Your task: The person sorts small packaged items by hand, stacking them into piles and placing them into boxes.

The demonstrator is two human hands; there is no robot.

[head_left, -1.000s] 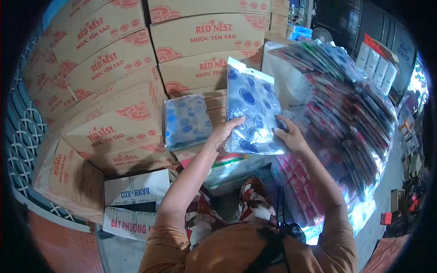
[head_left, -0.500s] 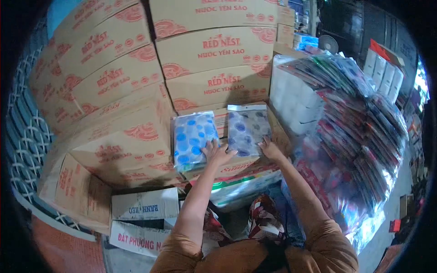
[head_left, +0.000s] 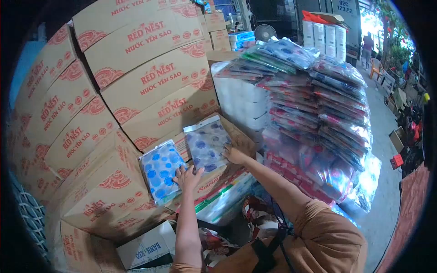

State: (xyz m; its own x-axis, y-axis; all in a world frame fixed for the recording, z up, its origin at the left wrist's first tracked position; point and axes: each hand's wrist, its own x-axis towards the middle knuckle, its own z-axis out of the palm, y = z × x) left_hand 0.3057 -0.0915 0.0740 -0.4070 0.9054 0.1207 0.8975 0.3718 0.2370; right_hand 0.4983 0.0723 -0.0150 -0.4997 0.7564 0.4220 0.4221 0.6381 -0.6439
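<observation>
Two flat plastic-wrapped packages lie side by side on a cardboard box. The left package (head_left: pixel 160 164) has bright blue round spots on white. The right package (head_left: pixel 202 139) is greyish with dark blue round spots and a white hanger strip at its top. My left hand (head_left: pixel 188 176) rests with fingers spread at the lower right edge of the blue-spotted package. My right hand (head_left: pixel 233 154) lies on the right edge of the dark-spotted package, its fingers stretched out. Neither hand is wrapped round anything.
Stacked Red Nest cartons (head_left: pixel 157 75) rise behind and to the left. On the right stands a tall pile of plastic-wrapped packages (head_left: pixel 318 113) beside white wrapped packs (head_left: pixel 241 102). An opened white box (head_left: pixel 148 245) sits low in front. Far back a person (head_left: pixel 367 48) stands near an orange chair (head_left: pixel 375 68).
The view has turned to the right, so more of the wrapped pile and the walkway shows. Both hands stay at the two packages, which lie in the same places on the box.
</observation>
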